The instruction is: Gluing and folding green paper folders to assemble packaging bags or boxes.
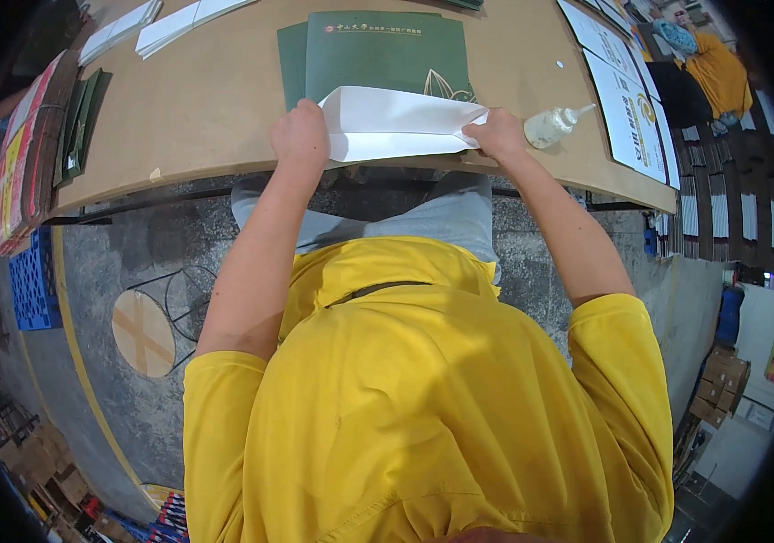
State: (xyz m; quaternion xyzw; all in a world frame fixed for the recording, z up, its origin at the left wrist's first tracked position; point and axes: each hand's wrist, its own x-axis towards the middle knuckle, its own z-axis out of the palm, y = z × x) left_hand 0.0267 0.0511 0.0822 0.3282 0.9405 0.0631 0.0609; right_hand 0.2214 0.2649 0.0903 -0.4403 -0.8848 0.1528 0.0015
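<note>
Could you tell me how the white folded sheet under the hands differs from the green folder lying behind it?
The white folded sheet is plain; the green folder carries pale print. The sheet is creased with a flap raised, held by the left hand and right hand; the folder lies flat and untouched, partly covered by the sheet. Both rest on the brown table.

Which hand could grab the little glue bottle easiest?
The right hand, probably. It rests on the right end of the folded white paper, and the glue bottle lies just beside it on the table. The left hand presses the paper's far left end, farther away.
</note>
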